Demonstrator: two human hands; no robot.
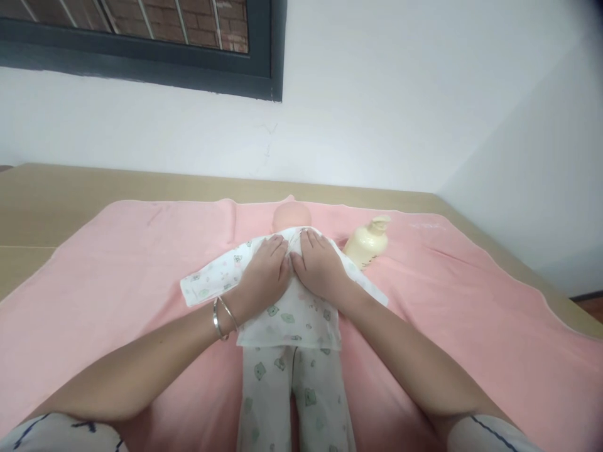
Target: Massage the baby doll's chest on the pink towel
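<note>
Fingers (pixel 272 243) of left hand (pixel 264 271) and right hand (pixel 321 265) lie flat, close together, no visible grip, on the doll (pixel 291 216) near pink blanket's (pixel 117 257) far edge, top (pixel 301 323) and trousers (pixel 268 383) apparently already on, what's left not visible.

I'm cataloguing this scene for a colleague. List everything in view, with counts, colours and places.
Window: 1, dark frame, upper left
Bars: several, pale, in the window
Bricks: many, reddish-brown, behind the bars
Walls: 2, white, behind and right
Table: 1, tan, below the walls
Blanket: 1, pink, on the table
Doll: 1, pinkish head, on the blanket
Top: 1, white, printed, on the doll
Trousers: 1 pair, white, printed, below the top
Bottle: 1, cream, right of the doll
Bangle: count unclear, silver, left wrist
Cuffs: 2, white with dark lines, lower corners
Left hand, right hand: 1 each, bare, on the top
</note>
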